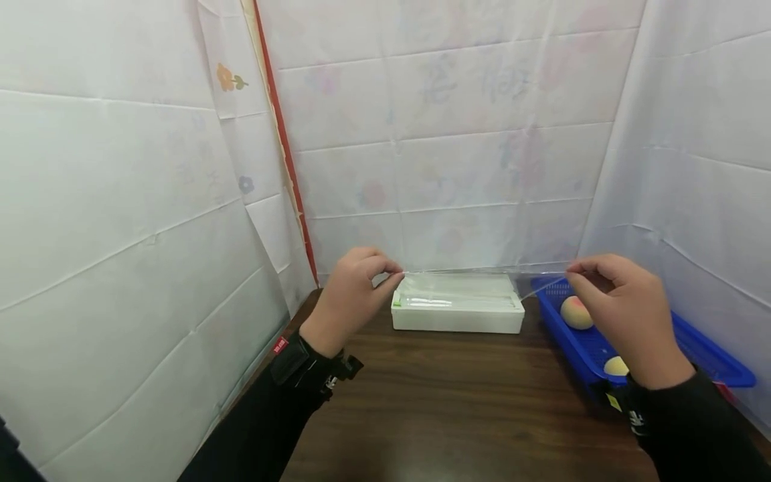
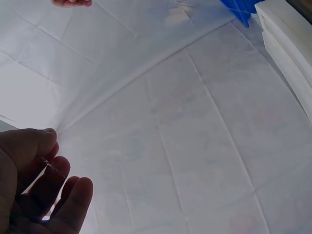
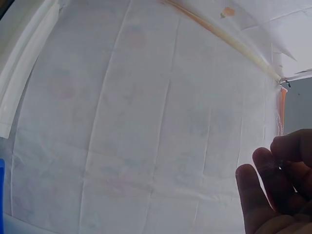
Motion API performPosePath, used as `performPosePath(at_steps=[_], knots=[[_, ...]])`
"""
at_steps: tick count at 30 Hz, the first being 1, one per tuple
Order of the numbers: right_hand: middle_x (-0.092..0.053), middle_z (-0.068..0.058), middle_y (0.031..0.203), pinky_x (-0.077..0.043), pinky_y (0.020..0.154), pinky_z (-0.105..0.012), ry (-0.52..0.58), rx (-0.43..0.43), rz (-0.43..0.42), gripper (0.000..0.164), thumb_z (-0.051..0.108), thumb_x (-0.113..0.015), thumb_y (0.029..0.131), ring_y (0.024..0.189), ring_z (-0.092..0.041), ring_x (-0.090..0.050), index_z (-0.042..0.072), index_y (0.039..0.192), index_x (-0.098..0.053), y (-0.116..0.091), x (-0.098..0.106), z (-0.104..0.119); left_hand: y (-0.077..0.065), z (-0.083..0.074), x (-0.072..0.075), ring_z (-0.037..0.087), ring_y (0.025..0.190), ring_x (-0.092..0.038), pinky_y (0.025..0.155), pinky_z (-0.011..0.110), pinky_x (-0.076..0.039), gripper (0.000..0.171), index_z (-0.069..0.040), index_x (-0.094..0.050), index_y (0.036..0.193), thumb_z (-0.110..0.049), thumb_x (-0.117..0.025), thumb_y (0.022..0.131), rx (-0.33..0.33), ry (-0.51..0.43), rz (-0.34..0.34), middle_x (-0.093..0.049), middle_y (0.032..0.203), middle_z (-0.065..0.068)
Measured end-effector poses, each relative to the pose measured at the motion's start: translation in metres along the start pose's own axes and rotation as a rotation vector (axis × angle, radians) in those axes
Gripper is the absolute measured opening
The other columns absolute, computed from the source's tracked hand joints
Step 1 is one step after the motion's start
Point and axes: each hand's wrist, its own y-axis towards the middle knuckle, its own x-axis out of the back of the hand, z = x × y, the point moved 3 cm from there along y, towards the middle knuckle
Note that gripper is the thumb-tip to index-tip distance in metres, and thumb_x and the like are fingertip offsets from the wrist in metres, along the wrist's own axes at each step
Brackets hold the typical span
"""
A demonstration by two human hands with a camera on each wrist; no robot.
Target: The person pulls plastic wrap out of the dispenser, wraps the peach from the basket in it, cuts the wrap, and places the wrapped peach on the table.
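Observation:
A clear sheet of plastic film (image 1: 542, 270) stretches between both hands above a long white box (image 1: 458, 320). My left hand (image 1: 355, 298) pinches the film's left end between thumb and forefinger, over the box's left end. At the other end, my right hand (image 1: 632, 314) pinches the film close to the blue basket (image 1: 711, 345). In the left wrist view, a glint of film (image 2: 48, 163) shows at the fingers. The white box stands on the brown table with a small green mark at its left front corner.
In the blue basket lie a pale peach-like fruit (image 1: 576, 312) with a pink blush and a second pale round one (image 1: 616, 366), partly hidden by my right wrist. White sheets (image 1: 458, 161) hang behind and at both sides of the wooden table (image 1: 446, 402).

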Motion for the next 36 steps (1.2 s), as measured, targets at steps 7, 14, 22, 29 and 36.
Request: performPosePath(at_steps=[7,14,22,29,36], knots=[[-0.073,-0.005,0.108,-0.039,0.085,-0.001,0.004,0.012,-0.006,0.013,0.013,-0.073,0.101,0.095,0.021,-0.053,0.011,0.112,-0.079,-0.002,0.005,0.011,-0.004,-0.003,0.01,0.017,0.095,-0.066,0.084,0.033,-0.055,0.003,-0.013,-0.081,0.096,-0.016,-0.08,0.096,-0.012,-0.006,-0.028,-0.075,0.096,-0.002],[-0.076,-0.012,0.109,-0.039,0.086,0.002,-0.002,0.017,-0.021,0.012,0.011,-0.075,0.099,0.095,0.024,-0.054,0.009,0.111,-0.08,-0.003,0.007,0.015,-0.008,-0.007,0.016,0.017,0.09,-0.064,0.08,0.032,-0.053,0.002,-0.013,-0.079,0.095,-0.013,-0.079,0.097,-0.036,-0.022,-0.05,-0.072,0.094,-0.001],[-0.076,-0.012,0.107,-0.038,0.087,0.004,0.012,0.032,-0.044,0.013,0.007,-0.076,0.098,0.095,0.022,-0.054,0.008,0.11,-0.08,-0.003,0.009,0.019,-0.015,-0.01,0.017,0.01,0.085,-0.062,0.071,0.026,-0.056,0.006,-0.011,-0.077,0.102,-0.01,-0.079,0.097,-0.005,-0.107,-0.054,-0.071,0.103,0.001],[-0.076,-0.012,0.107,-0.039,0.089,0.005,0.019,0.041,-0.067,0.014,0.005,-0.076,0.097,0.096,0.022,-0.056,0.006,0.11,-0.08,-0.003,0.014,0.024,-0.015,-0.012,0.018,0.01,0.083,-0.058,0.072,0.026,-0.053,0.002,-0.008,-0.075,0.101,-0.01,-0.075,0.1,-0.057,-0.151,-0.074,-0.072,0.103,0.003],[-0.074,0.008,0.103,-0.042,0.088,0.004,0.037,0.034,-0.07,0.012,0.007,-0.077,0.097,0.094,0.017,-0.059,0.008,0.108,-0.081,-0.008,0.02,0.027,-0.019,-0.016,0.02,0.01,0.081,-0.057,0.071,0.025,-0.051,0.003,-0.01,-0.075,0.1,-0.007,-0.077,0.098,-0.091,-0.153,-0.106,-0.072,0.095,0.001]])
